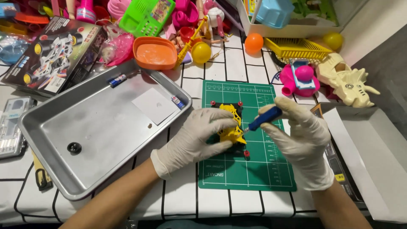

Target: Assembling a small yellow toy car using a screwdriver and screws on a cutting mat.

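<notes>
**White-gridded tabletop, yellow model under the screwdriver**

Crowded along the far edge of a white table [237,63] ruled with black lines: an orange bowl [155,53], an orange ball [254,43], a yellow basket [296,47], a cream dinosaur-skull toy [347,80] and a dark toy box [55,55] among heaps of bright plastic. Nothing of the room beyond, save a strip of grey floor at right.

At centre, on a green cutting mat [254,169], grips a small yellow toy chassis [232,123] with the gloved left hand [199,138], fingers curled over it and pressing it to the mat. Pinches a blue-handled screwdriver [265,118] in the gloved right hand [303,140], tip set against the chassis's right side.

Looks to be mid-job, neither fresh nor finished: shows small red hubs [246,153] at the chassis corners, without tyres as far as can be told. Cannot tell whether the screw is going in or coming out.

Beside the mat at left, holds loose parts in a metal tray [106,127]: two small batteries [117,80], a white paper square [154,106] and a black ring-shaped piece [74,148], all apart from the model.
</notes>
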